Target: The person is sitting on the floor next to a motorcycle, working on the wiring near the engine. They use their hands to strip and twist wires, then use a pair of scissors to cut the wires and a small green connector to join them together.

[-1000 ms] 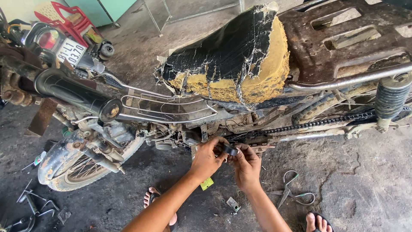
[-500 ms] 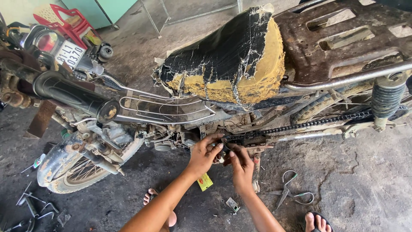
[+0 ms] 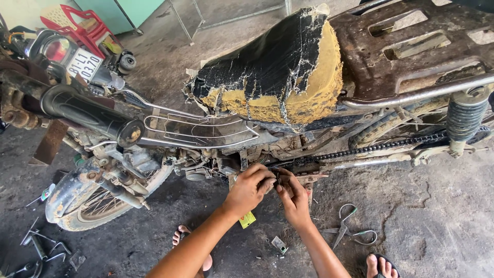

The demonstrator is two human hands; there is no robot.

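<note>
An old motorbike with a torn black seat (image 3: 272, 67) showing yellow foam stands across the view. Both hands meet low on its frame, near the front end of the drive chain (image 3: 370, 149). My left hand (image 3: 249, 188) curls its fingers around a small dark part at the engine's underside. My right hand (image 3: 293, 194) pinches at the same spot, fingertips touching the left hand's. What they grip is too small and hidden to name.
Pliers (image 3: 347, 231) lie on the concrete floor to the right of my arms, a yellow tag (image 3: 247, 220) and a small metal piece (image 3: 279, 244) below the hands. Loose tools (image 3: 38, 247) lie bottom left by the front wheel (image 3: 98, 198). A rusty rear rack (image 3: 411, 46) and shock spring (image 3: 465, 121) sit right.
The view has shifted slightly; both hands stay at the same spot under the frame, with the fingers pressed a little closer together.
</note>
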